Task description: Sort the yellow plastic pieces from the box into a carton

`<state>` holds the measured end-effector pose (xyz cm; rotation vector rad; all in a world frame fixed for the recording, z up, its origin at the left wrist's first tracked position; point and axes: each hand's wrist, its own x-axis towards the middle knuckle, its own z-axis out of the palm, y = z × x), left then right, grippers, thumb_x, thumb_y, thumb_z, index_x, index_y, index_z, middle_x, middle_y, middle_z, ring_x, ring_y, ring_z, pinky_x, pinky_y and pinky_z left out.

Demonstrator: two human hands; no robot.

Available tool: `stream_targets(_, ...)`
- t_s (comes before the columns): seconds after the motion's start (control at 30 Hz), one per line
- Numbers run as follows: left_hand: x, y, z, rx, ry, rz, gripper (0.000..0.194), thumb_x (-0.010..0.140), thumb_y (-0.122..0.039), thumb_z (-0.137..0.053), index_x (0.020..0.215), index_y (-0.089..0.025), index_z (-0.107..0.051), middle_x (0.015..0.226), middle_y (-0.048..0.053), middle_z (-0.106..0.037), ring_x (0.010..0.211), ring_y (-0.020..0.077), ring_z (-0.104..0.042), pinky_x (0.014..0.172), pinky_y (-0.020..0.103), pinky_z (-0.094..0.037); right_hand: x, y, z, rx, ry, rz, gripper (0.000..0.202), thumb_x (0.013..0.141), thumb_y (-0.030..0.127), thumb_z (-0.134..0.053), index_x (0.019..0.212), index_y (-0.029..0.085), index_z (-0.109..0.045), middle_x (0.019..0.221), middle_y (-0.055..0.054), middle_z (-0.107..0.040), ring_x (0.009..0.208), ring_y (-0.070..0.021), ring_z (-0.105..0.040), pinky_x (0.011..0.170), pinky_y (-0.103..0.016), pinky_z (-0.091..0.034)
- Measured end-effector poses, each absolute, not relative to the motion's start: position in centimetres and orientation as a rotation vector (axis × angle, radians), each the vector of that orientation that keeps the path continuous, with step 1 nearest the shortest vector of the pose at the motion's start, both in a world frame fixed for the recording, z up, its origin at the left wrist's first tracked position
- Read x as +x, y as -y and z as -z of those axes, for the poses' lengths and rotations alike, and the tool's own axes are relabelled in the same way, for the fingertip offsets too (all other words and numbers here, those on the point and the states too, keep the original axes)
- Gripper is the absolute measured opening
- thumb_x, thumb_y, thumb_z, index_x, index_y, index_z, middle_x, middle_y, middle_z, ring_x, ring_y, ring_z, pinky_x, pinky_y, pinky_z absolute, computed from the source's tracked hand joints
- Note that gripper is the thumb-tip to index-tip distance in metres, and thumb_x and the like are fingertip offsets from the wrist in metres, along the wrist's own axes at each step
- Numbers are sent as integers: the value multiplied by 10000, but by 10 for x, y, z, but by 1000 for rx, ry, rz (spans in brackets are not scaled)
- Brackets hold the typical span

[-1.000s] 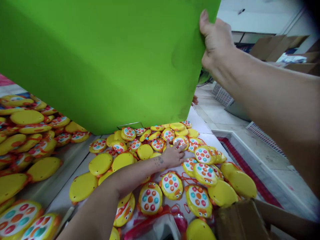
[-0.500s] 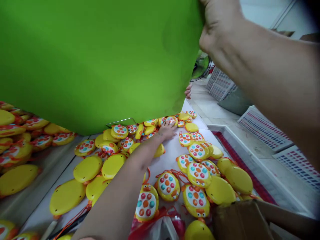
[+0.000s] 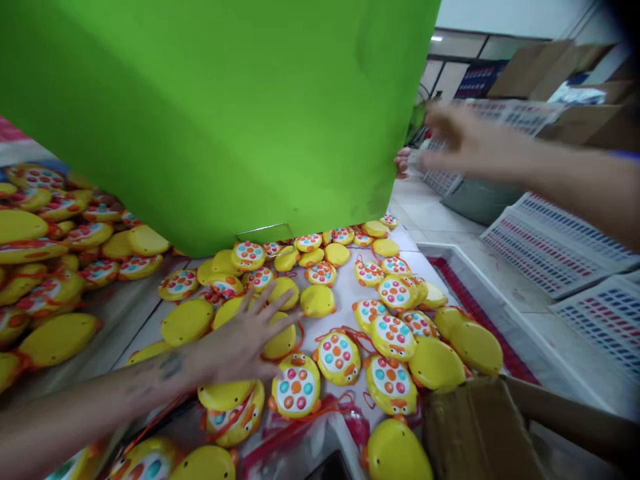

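Observation:
My left hand (image 3: pixel 245 337) is open, its fingers spread over yellow duck-shaped toys (image 3: pixel 227 393) with coloured bubbles on white faces. Several toys lie face down, such as the plain yellow one (image 3: pixel 319 301) just past my fingertips. Blurred by motion, my right hand (image 3: pixel 453 137) is raised to the right of a large green panel (image 3: pixel 260 120), with a gap between thumb and fingers and nothing visible in it. Another person's fingers (image 3: pixel 401 163) hold the panel's right edge. A thin wire loop (image 3: pixel 265 230) shows at the panel's lower edge.
More duck toys (image 3: pixel 395 337) cover the table's right side, and a heap (image 3: pixel 55 267) lies at left. A cardboard box (image 3: pixel 475 433) and a clear-walled container (image 3: pixel 330 433) stand in front. White crates (image 3: pixel 545 247) and a large white tray (image 3: pixel 505 327) are at right.
My right hand has left the green panel's edge and moved right and down. My left hand has drawn back toward me from the far toys. The panel sits slightly farther right in view.

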<state>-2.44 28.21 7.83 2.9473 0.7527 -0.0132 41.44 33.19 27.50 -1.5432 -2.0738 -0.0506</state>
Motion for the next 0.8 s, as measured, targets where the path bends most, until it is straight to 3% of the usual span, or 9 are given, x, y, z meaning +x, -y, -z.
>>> stream_targets(0.07,-55,-264,-75,2917,-837,89,937,705,-544,-694,1489,-386,-206,1605,79,-85,1425,473,-26,1068,726,-106,455,-263,-203,-1676,2400,41,1115,662,629,-711,1504,98,-210,1578,-163,-158,1402,-393,-215,1132,-465,-163)
stream_targets(0.13,-63,-257,-68,2892,-893,122,919,720,-531,-680,1487,-407,-188,1605,70,-89,1420,484,-23,1054,749,-84,489,-204,-131,-1887,2539,-126,1237,531,601,-816,1521,187,-199,1590,-153,-27,1417,-417,-152,1144,-488,-180)
stream_targets(0.2,-53,-259,-62,2870,-923,127,890,748,-578,-632,1487,-418,-162,1604,60,-97,1419,483,-4,1041,765,-49,510,-171,-75,-1971,2518,-340,1291,534,610,-806,1531,251,-70,1587,-109,92,1428,-402,-58,1136,-516,-192)
stream_targets(0.3,-26,-274,-51,2850,-898,109,935,727,-698,-583,1493,-403,-135,1602,67,-110,1414,492,24,1017,784,-3,513,-167,-32,-1938,2331,-360,1285,618,637,-740,1512,256,99,1559,-85,221,1420,-377,69,1137,-525,-183)
stream_targets(0.4,-4,-291,-38,2860,-822,31,946,711,-780,-518,1493,-397,-147,1601,65,-119,1412,500,23,1004,788,45,492,-191,-22,-1851,2323,-370,1244,658,609,-733,1509,288,116,1581,-78,155,1419,-384,80,1133,-560,-195)
stream_targets(0.53,11,-311,-24,2854,-848,-65,790,784,-768,-422,1471,-435,-218,1581,59,-213,1420,483,-6,1008,780,52,461,-222,-17,-1785,2316,-363,1167,703,602,-702,1514,323,90,1604,-61,11,1436,-394,12,1108,-625,-237)
stream_targets(0.8,36,-356,-17,2767,-1031,-96,745,799,-748,-410,1453,-408,-309,1556,89,-275,1406,494,-125,1031,760,29,403,-291,-12,-1929,2071,-343,1007,741,680,-600,1529,260,-136,1586,-110,-152,1443,-374,-121,1135,-555,-246)
